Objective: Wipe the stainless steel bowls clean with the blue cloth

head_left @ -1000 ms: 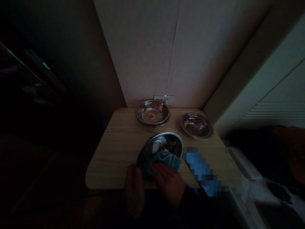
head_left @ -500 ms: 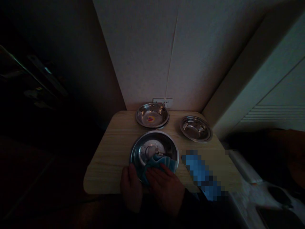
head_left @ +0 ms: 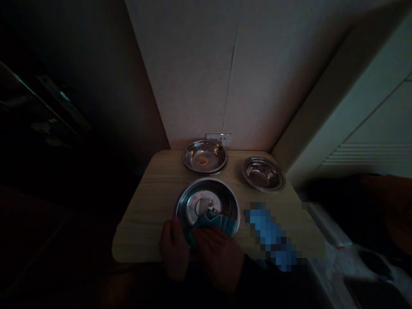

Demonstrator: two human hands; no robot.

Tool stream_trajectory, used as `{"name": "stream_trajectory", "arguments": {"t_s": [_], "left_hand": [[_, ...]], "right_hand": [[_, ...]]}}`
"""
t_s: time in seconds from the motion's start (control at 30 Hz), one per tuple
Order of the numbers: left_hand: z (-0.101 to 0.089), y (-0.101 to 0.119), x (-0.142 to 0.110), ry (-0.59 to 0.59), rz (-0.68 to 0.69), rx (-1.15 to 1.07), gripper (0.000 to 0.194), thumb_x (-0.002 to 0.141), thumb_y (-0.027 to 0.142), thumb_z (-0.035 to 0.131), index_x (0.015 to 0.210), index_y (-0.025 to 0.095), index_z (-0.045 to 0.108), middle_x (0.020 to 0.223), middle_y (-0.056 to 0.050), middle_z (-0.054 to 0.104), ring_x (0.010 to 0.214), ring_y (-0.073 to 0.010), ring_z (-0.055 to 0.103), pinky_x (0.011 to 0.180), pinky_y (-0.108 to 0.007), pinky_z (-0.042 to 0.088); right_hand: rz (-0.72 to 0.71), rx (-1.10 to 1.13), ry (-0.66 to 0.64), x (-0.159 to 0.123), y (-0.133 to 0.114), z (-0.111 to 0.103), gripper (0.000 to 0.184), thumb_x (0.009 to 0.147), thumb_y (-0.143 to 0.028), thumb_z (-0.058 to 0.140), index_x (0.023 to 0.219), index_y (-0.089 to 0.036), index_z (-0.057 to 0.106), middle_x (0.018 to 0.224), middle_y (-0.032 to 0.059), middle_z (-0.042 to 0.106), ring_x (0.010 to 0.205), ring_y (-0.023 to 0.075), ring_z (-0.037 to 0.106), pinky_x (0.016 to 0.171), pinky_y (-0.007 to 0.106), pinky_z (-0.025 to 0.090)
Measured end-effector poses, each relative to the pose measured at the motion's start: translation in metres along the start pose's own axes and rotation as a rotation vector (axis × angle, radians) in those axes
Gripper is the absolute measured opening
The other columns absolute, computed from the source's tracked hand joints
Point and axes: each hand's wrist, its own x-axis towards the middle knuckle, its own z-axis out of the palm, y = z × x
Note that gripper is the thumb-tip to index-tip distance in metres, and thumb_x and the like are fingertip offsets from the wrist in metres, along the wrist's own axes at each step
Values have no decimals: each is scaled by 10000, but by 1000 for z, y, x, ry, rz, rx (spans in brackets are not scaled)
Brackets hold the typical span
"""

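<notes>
A shiny metal basin (head_left: 207,189) rests near the front of the wooden table, its inside facing up. At its left front rim, my left hand (head_left: 174,249) is closed on the edge with the thumb on top. My right hand (head_left: 219,257) presses a teal cloth (head_left: 216,221) against the near inside of the basin, fingers together over it. Part of the cloth is hidden under that hand. Behind the basin, stacked metal basins (head_left: 205,157) stand against the wall, the top one with a yellow and red sticker. More nested metal bowls (head_left: 263,174) sit to the right.
The light wood table (head_left: 141,223) has rounded corners and meets the wall at the back. A blurred-out blue item (head_left: 268,231) lies at its right front. A wall socket (head_left: 219,138) is behind the stack. Beyond the table's right edge is a whitish surface (head_left: 360,266).
The basin has gone from tilted to lying flatter on the table. My left hand has stayed at its rim. My right hand has slid slightly left and down with the cloth.
</notes>
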Motion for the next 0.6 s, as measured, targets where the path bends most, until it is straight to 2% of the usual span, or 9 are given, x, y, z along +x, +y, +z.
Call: {"name": "stream_trajectory", "arguments": {"t_s": [0.13, 0.2, 0.27, 0.43, 0.5, 0.6], "left_hand": [[-1, -1, -2, -15, -18, 5, 361, 789, 507, 392, 552, 235, 406, 494, 35, 432, 506, -127, 407, 499, -267, 342], [1, 0, -5, -13, -47, 9, 370, 788, 518, 386, 553, 233, 410, 496, 36, 430, 509, -127, 408, 504, -269, 341], [3, 1, -8, -6, -72, 4, 373, 790, 523, 380, 557, 233, 413, 496, 37, 424, 506, -128, 407, 505, -272, 340], [1, 4, -9, -20, -41, -11, 353, 784, 512, 388, 571, 234, 427, 511, 33, 449, 516, -131, 428, 520, -274, 353], [-1, 4, -6, -18, -22, -12, 360, 781, 514, 394, 552, 237, 406, 494, 38, 425, 505, -128, 415, 508, -271, 348], [-3, 4, -4, -47, -1, -28, 377, 781, 528, 395, 541, 238, 399, 478, 41, 407, 487, -124, 400, 481, -265, 338]], "right_hand": [[-18, -37, -84, -10, 20, -25, 256, 874, -206, 505, 1108, -161, 599, 1072, 77, 693, 984, 215, 630, 1005, 426, 398], [2, -60, -108, -12, 23, -32, 227, 862, -180, 504, 1056, -167, 622, 1044, 77, 702, 956, 224, 640, 997, 438, 405], [34, -38, -123, -9, 16, -29, 246, 852, -168, 492, 1060, -158, 622, 1045, 87, 701, 961, 233, 641, 955, 414, 449], [139, 76, -77, 3, -13, -5, 395, 863, -172, 426, 1232, -66, 516, 1169, 141, 642, 1058, 227, 605, 871, 318, 516], [110, 71, -59, 1, -12, -5, 389, 878, -176, 412, 1240, -68, 509, 1182, 139, 636, 1073, 227, 599, 898, 339, 501], [-6, 10, -52, -12, 7, -19, 323, 895, -195, 435, 1188, -130, 554, 1138, 99, 666, 1029, 232, 620, 963, 423, 444]]}}
